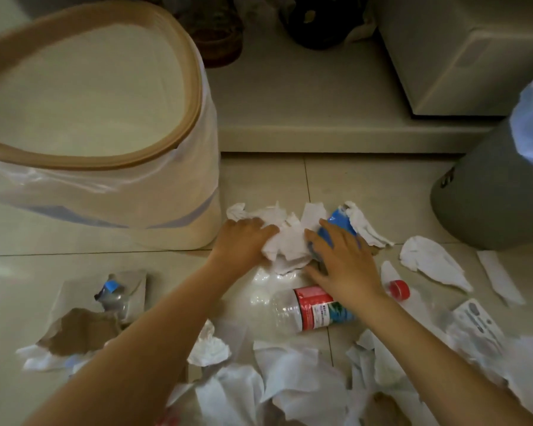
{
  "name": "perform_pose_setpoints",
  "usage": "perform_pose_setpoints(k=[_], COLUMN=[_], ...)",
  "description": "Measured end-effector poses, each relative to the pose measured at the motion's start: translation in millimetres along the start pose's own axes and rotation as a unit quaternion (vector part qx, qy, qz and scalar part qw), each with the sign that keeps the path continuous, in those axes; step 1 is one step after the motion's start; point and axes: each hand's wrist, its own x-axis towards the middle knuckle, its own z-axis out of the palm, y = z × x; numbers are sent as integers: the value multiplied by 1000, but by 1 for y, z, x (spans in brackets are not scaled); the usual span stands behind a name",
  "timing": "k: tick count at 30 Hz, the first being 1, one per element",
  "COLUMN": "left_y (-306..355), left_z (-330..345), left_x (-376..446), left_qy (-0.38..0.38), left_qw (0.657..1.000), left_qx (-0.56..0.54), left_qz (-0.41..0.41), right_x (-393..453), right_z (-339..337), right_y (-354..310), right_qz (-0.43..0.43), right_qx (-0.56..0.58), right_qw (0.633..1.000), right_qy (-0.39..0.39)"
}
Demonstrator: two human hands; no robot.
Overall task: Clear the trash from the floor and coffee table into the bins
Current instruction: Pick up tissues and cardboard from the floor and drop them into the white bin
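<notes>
Crumpled white tissues [290, 392] are heaped nearest the camera between the two forearms, and a clear bottle with a red label [311, 309] is seen lying under the right wrist. Beyond it, a wad of white paper [286, 241] is pressed on the floor between the left hand [243, 241], its fingers curled onto the paper, and the right hand [345, 259], spread flat over the paper and a blue wrapper [339, 222]. The pile is best squeezed tight before being lifted to the lined bin [90, 118] just beyond the left hand; a grey bin [486, 204] stands well right of the right hand.
</notes>
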Motion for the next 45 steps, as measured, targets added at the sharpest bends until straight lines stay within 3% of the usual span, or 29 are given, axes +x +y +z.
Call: perform_pose_setpoints(k=[7, 15, 23, 33, 45], left_y=[-17, -25, -30, -40, -37], left_z=[-7, 6, -7, -47, -136], left_x=[-26, -56, -77, -130, -195], left_qy=[105, 161, 196, 219, 330], left_qw=[993, 985, 976, 965, 918], left_qx=[40, 19, 21, 17, 95], left_qz=[39, 60, 91, 144, 199], right_x=[17, 26, 17, -14, -46], right_z=[2, 7, 12, -33, -112], right_y=[2, -28, -32, -35, -83], right_qz=[37, -50, -158, -167, -306], right_qx=[40, 36, 36, 102, 54], right_qw=[997, 997, 974, 951, 867], right_qy=[-53, -53, 156, 238, 390])
